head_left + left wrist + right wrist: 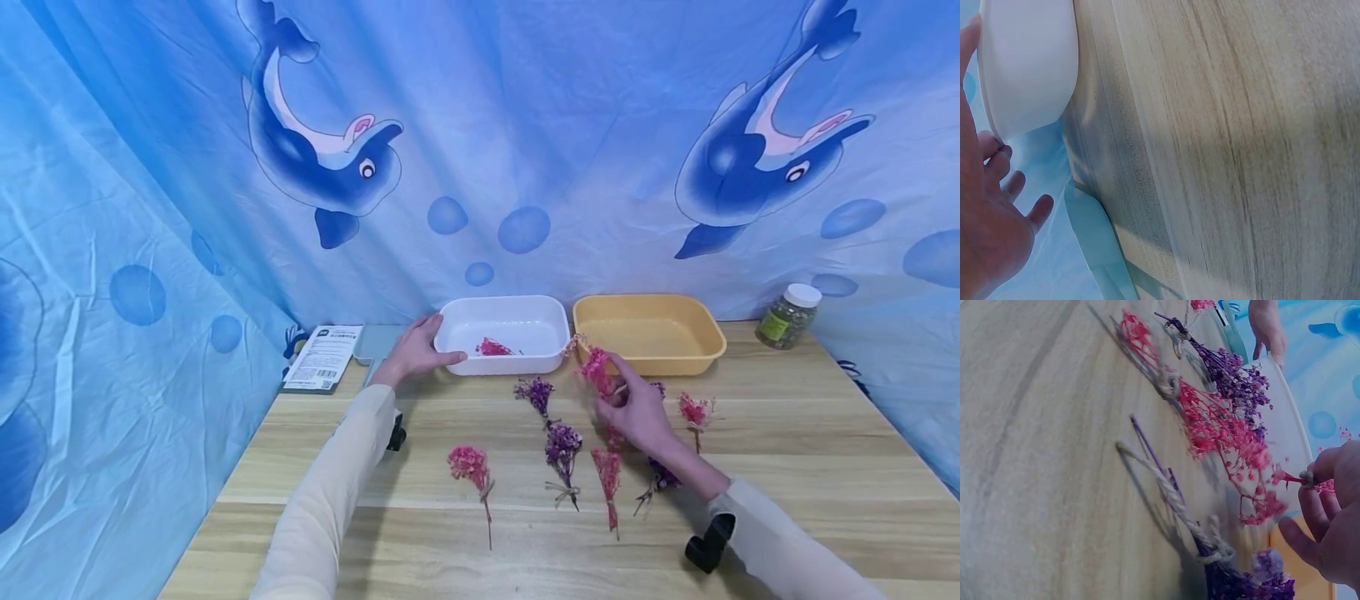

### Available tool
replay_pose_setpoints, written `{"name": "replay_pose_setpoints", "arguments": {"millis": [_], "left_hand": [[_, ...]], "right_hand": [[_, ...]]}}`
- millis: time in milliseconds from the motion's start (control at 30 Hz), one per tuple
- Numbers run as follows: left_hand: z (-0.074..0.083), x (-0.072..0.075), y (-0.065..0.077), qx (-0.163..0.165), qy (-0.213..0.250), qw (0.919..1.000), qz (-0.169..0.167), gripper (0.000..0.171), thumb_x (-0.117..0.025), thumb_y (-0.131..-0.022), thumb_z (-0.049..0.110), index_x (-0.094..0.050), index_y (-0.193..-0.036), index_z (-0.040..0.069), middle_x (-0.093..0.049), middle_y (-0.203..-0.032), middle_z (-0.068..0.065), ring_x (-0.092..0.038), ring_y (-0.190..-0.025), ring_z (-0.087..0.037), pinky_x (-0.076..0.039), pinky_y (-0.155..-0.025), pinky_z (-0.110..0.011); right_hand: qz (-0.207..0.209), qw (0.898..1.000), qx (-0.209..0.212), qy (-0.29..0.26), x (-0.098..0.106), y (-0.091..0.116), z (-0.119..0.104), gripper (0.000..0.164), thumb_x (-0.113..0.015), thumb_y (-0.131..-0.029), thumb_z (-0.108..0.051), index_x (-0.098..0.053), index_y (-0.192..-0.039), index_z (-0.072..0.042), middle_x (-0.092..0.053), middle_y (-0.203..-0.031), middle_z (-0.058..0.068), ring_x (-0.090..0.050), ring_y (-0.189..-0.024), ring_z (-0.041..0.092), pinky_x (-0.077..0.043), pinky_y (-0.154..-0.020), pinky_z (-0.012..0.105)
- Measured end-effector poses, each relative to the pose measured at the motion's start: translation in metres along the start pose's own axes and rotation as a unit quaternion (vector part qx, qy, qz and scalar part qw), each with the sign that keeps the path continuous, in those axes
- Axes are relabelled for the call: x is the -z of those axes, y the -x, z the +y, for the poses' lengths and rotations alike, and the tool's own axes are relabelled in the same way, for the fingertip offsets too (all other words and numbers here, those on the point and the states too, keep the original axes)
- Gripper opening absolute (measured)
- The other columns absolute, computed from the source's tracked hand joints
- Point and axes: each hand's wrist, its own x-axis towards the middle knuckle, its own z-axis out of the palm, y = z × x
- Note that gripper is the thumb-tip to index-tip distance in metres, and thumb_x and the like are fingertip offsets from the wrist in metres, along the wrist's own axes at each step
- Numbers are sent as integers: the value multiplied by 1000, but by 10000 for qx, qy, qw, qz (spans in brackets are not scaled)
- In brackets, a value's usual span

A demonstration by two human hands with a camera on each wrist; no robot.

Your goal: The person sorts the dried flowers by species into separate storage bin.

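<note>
My right hand [636, 408] pinches a small bunch of pink dried flowers [596, 368] near the yellow tray's front left corner. In the right wrist view, thumb and fingers meet at its twine-tied stem [1305, 477]. My left hand [416, 348] holds the left end of the white tray [498, 365], thumb at the front and fingers at the back rim. One pink bunch [493, 347] lies inside that tray. Below the right hand, purple bunches [561, 446] and pink bunches [607, 475] lie on the table; the hand partly hides some.
The yellow tray [652, 365] stands right of the white one. A lidded jar [789, 317] is at the back right. At the back left lie a printed packet [322, 358] and a pale green object [375, 343]. A blue dolphin curtain [480, 150] hangs behind the table [540, 558].
</note>
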Motion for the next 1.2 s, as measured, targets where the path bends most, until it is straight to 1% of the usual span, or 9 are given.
{"name": "replay_pose_setpoints", "arguments": {"millis": [133,267,367,600,800,933,1200], "left_hand": [[1,1,0,-17,6,10000,10,108,-69,-82,64,-22,-158,3,-23,-163,-16,-17,-149,-38,-17,-117,-60],[2,2,1,-5,25,10000,2,108,-69,-82,64,-23,-158,2,-23,-163,-16,-17,-149,-38,-16,-117,-60],[2,2,1,-8,5,10000,10,108,-69,-82,64,-23,-158,2,-23,-163,-17,-17,-148,-38,-17,-117,-60],[0,1,1,8,1,10000,-6,109,-68,-82,65,-22,-158,2,-22,-163,-17,-17,-148,-38,-17,-116,-61],[0,0,1,55,25,10000,-1,109,-69,-81,66,-23,-158,3,-22,-163,-16,-16,-149,-38,-17,-116,-61],[0,-1,1,72,2,10000,3,110,-68,-81,67,-22,-158,3,-22,-163,-16,-16,-149,-38,-16,-116,-61],[0,-3,1,50,-76,10000,33,109,-68,-82,66,-22,-159,4,-22,-163,-15,-17,-149,-37,-17,-117,-60]], "right_hand": [[-11,9998,-19,-214,2,-2,-1,86,-79,-76,11,-38,-150,1,-64,-92,13,-62,-72,22,-57,-59,25],[-134,9991,-166,-379,6,-5,-5,87,-79,-78,9,-35,-153,-3,-63,-95,13,-61,-76,23,-58,-62,25],[-177,9989,-114,-422,8,-7,-8,86,-79,-79,7,-37,-153,-4,-62,-94,11,-60,-75,22,-57,-62,25],[-320,9973,391,-530,13,-15,-11,84,-80,-76,10,-40,-149,0,-63,-88,10,-60,-68,18,-57,-59,25],[-634,9956,467,-507,19,-25,-14,82,-79,-78,9,-39,-150,2,-64,-87,9,-62,-71,19,-58,-62,26],[-829,9930,727,-421,20,-37,-15,81,-79,-78,9,-40,-149,3,-64,-87,9,-63,-74,20,-59,-65,27],[-1009,9865,1275,-168,15,-65,-21,77,-78,-78,10,-44,-146,4,-65,-88,11,-65,-68,19,-59,-62,28]]}}
